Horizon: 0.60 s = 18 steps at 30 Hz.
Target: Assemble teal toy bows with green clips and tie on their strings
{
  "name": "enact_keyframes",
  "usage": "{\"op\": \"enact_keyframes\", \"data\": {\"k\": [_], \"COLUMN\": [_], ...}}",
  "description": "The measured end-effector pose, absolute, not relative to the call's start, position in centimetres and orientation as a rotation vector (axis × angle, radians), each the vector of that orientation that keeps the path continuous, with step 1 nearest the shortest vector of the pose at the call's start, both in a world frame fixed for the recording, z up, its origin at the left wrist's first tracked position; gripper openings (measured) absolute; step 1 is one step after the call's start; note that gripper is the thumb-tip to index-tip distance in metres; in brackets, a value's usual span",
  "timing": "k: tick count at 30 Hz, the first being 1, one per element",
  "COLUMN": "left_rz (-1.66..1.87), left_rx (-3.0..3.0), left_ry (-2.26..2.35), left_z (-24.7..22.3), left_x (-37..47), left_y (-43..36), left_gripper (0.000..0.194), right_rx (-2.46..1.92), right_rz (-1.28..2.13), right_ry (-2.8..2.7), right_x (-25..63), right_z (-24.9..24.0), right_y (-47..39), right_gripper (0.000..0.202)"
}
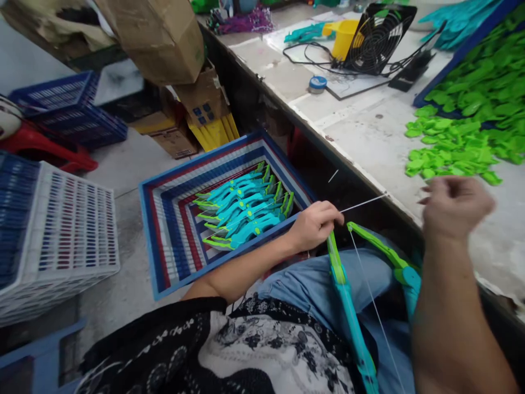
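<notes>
A toy bow (348, 312) in teal and lime green lies across my lap, its two arms pointing up towards the table. Closed in a pinch, my left hand (314, 225) is at the tip of its left arm. A white string (365, 202) runs from these fingers to the table edge; its far end is hard to make out against the pale top. Another length of string hangs from the tip of the bow's right arm (375, 243). My right hand (455, 205), slightly blurred, is raised over the table with curled fingers; what they hold is unclear.
Several finished-looking bows (246, 208) lie stacked in a striped blue crate (164, 262) at my left. Loose green pieces (451, 142) spill from a blue bin on the table (295, 87). A fan (375, 41), yellow cup (346, 39) and tape roll (318, 83) stand further back. A white crate (77, 230) is far left.
</notes>
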<state>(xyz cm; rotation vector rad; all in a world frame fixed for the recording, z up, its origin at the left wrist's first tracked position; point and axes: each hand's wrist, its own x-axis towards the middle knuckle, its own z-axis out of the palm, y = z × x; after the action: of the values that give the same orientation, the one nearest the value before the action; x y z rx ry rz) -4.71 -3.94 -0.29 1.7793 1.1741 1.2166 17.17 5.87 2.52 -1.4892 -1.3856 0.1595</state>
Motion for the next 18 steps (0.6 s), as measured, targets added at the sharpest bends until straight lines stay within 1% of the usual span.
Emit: {"op": "enact_keyframes", "data": {"k": [2,3,6,7,10,13,16,18], "left_rz": [1.136,1.114,1.066,1.048,0.997,1.055,1.157,1.146], "left_rx": [1.685,1.553,1.106,1.028,1.149,1.387,1.203,0.988], "left_ry": [1.114,1.079,0.924,0.899,1.002,1.144,1.122,1.079], "left_z": [0.3,0.8,2.6,3.3,5.0,6.0,6.1,5.7], "left_x": [-4.3,-4.2,-4.3,-4.5,-5.8,-6.7,-6.3,-5.9], "left_y": [-3.4,-2.8,-0.7,-0.1,0.7,0.2,-0.6,-0.8], "left_gripper": [0.018,0.015,0.022,0.021,0.006,0.006,0.002,0.007], "right_rx": [-1.423,-1.371,-1.275,-1.228,-1.175,-1.187,-1.192,-1.2], "right_rz": [0.123,0.117,0.127,0.151,0.265,0.395,0.475,0.487], "right_ry": [-1.203,-1.238,-1.641,-1.707,-1.73,-1.65,-1.55,-1.506], "right_x": [16.4,15.3,10.7,9.2,6.5,5.9,6.0,6.0], "right_z": [3.5,3.9,3.9,3.5,2.1,1.6,2.2,2.6], "right_y": [5.1,3.9,-1.1,-2.5,-4.5,-3.9,-3.1,-2.8], "right_gripper": [0.013,0.012,0.007,0.007,0.009,0.011,0.011,0.011]}}
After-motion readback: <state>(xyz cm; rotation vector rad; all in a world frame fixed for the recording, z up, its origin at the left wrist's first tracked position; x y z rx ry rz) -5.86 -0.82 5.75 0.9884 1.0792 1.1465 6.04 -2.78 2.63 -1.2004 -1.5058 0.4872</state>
